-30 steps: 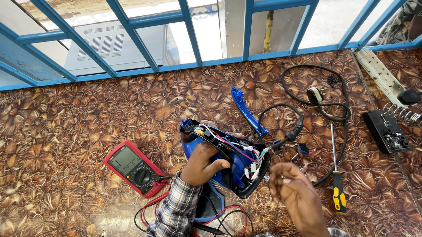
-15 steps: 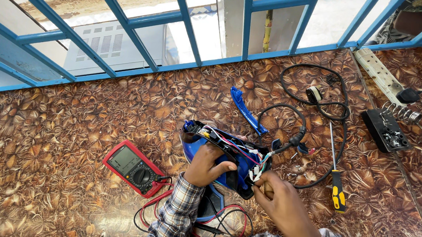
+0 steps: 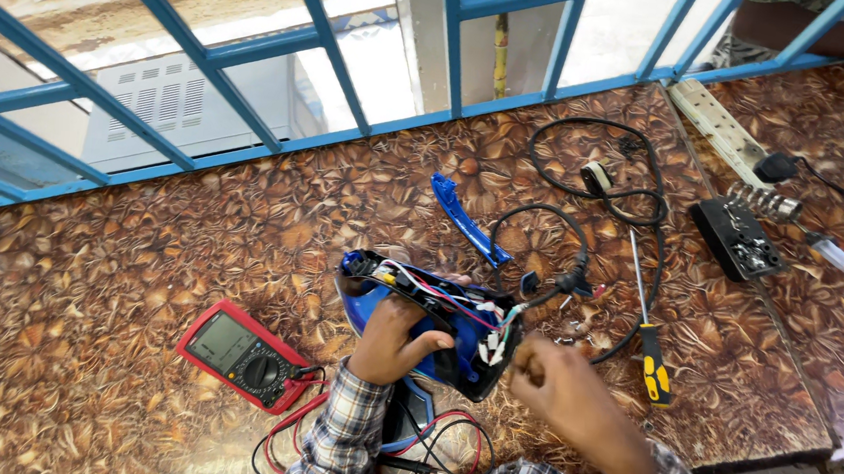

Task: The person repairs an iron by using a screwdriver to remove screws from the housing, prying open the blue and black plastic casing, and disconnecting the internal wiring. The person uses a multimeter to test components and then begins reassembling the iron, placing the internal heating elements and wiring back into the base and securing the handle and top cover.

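The left hand (image 3: 396, 333) has its fingers curled over the blue casing (image 3: 425, 320), gripping it from the near side with the wrist bent down. The right hand (image 3: 553, 383) is bunched into a loose fist just beside the casing's open end, fingertips at the wires (image 3: 481, 317); whether it pinches one I cannot tell. The casing sits on the brown table (image 3: 140, 245), with a red meter (image 3: 244, 353) to its left and a screwdriver (image 3: 647, 337) to its right.
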